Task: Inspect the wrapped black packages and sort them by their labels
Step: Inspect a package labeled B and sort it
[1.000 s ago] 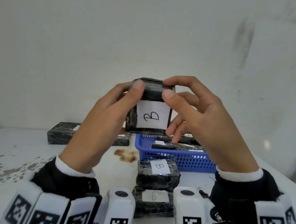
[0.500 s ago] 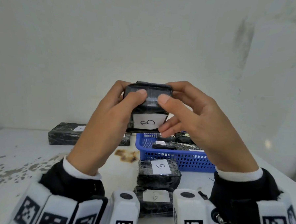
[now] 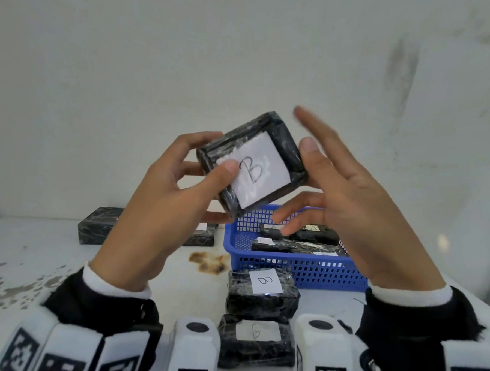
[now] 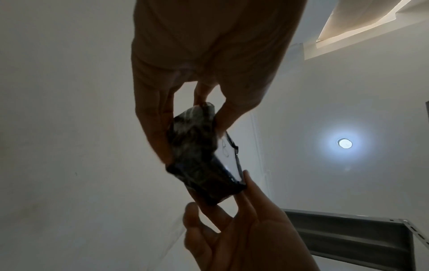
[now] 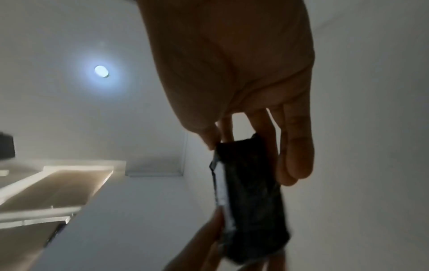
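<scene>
A black wrapped package with a white label marked B is held up in front of me, tilted, label facing me. My left hand grips it, thumb on the label's left edge and fingers behind. My right hand is spread, its thumb touching the package's right edge and its fingers straight, off the front. The left wrist view shows the package pinched from above. From the right wrist, the package is edge-on. Two B-labelled packages lie on the table below.
A blue basket behind the two B packages holds several more wrapped packages. Two black packages lie at the back left near the wall. The white tabletop is speckled, with a brown stain beside the basket.
The package was turned from nearly top-edge-on to tilted with the B label facing me. My right hand's fingers have come off it and spread; the left hand keeps hold.
</scene>
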A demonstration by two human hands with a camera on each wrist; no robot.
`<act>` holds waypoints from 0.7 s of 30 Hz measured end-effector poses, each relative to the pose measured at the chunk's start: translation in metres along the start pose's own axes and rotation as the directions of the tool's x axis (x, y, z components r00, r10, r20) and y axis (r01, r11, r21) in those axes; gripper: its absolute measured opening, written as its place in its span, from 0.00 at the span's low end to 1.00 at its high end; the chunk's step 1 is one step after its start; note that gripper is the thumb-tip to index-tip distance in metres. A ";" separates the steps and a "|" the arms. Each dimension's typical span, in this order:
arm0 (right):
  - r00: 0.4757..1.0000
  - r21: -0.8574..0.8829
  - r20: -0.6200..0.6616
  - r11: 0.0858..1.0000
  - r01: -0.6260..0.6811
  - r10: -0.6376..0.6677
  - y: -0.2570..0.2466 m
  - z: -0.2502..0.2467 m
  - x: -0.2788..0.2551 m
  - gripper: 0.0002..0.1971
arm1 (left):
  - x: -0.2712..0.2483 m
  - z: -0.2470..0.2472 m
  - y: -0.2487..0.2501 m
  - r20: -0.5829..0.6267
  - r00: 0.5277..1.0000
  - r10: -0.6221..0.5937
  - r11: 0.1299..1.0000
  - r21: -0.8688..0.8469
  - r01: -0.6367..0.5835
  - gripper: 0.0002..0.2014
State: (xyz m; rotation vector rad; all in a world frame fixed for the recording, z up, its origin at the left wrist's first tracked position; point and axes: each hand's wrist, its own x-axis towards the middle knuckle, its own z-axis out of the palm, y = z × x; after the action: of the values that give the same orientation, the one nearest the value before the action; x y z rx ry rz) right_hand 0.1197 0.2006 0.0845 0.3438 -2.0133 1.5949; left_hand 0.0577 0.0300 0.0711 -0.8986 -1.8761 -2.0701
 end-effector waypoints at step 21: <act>0.994 -0.161 0.104 0.985 0.058 -0.042 0.007 -0.006 -0.001 0.31 | -0.006 -0.008 0.009 0.115 0.992 0.046 0.987 0.147 -0.063 0.36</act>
State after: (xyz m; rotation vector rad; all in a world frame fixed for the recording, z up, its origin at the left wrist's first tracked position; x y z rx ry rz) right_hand 0.1186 0.2078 0.0794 0.4155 -2.1773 1.3953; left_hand 0.0644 0.0196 0.0750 -1.0341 -2.0080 -1.8538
